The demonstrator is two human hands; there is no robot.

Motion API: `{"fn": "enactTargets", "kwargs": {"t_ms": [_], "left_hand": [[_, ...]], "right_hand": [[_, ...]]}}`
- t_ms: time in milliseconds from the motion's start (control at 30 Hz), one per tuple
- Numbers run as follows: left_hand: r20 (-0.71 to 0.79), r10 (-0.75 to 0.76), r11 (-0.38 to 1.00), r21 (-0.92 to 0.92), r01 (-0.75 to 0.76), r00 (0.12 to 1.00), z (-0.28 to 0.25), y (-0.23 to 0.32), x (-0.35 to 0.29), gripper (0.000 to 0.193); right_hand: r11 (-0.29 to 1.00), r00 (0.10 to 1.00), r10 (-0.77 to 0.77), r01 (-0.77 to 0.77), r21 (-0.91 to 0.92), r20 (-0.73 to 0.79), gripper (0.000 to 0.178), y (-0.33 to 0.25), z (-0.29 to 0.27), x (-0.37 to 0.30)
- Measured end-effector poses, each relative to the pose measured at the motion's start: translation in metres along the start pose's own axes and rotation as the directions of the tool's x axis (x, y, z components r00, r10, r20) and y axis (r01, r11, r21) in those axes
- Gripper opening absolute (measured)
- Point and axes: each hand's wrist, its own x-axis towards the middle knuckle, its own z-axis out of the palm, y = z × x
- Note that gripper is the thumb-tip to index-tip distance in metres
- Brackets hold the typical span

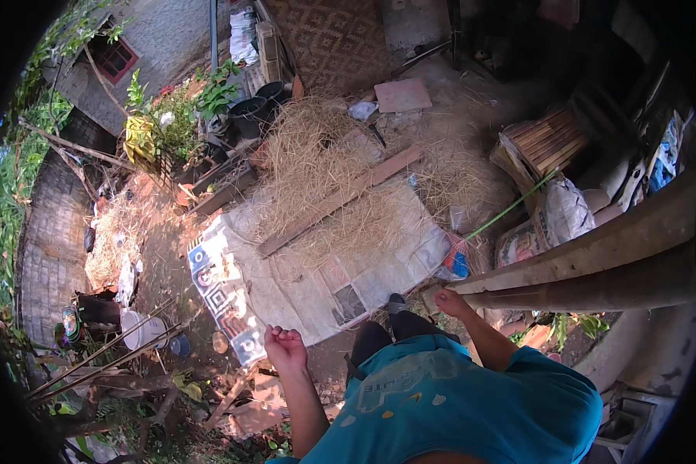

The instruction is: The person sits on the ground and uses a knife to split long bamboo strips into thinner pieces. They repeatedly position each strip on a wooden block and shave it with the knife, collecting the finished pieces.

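My left hand [286, 346] is raised over the near edge of a pale sheet [301, 290] spread on the ground. Its fingers are loosely curled in, and nothing shows in them. My right hand [449, 302] is closed in a loose fist beside the left end of a long bamboo pole [564, 290], with nothing visible in it. A brown wooden plank [340, 203] lies slantwise across the sheet and a heap of dry straw [305, 147]. One dark shoe [397, 303] shows at the sheet's near edge.
Black buckets [249, 117] and potted plants stand at the far left. A slatted bamboo piece [547, 139] and white sacks [568, 209] are on the right, with a green stalk [510, 205] beside them. Nearer left are a white bucket [141, 331] and thin sticks [104, 348].
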Motion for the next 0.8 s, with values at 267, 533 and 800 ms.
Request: {"fn": "enactTargets", "kwargs": {"t_ms": [267,533,800], "left_hand": [[0.198,-0.113,0.986,0.140,0.087,0.974,0.222,-0.074,0.113,0.015],[0.269,-0.369,0.916,0.269,0.298,0.890,0.409,-0.202,0.285,0.015],[0.382,-0.561,0.799,0.482,0.359,0.734,0.644,-0.317,0.354,0.017]], "right_hand": [[0.993,0.993,-0.022,0.036,0.115,-0.120,0.030,-0.062,-0.052,0.085],[0.968,0.966,0.140,-0.088,0.234,-0.216,0.035,-0.197,-0.120,0.196],[0.935,0.765,0.342,-0.218,0.279,-0.546,0.039,-0.209,-0.226,0.280]]}}
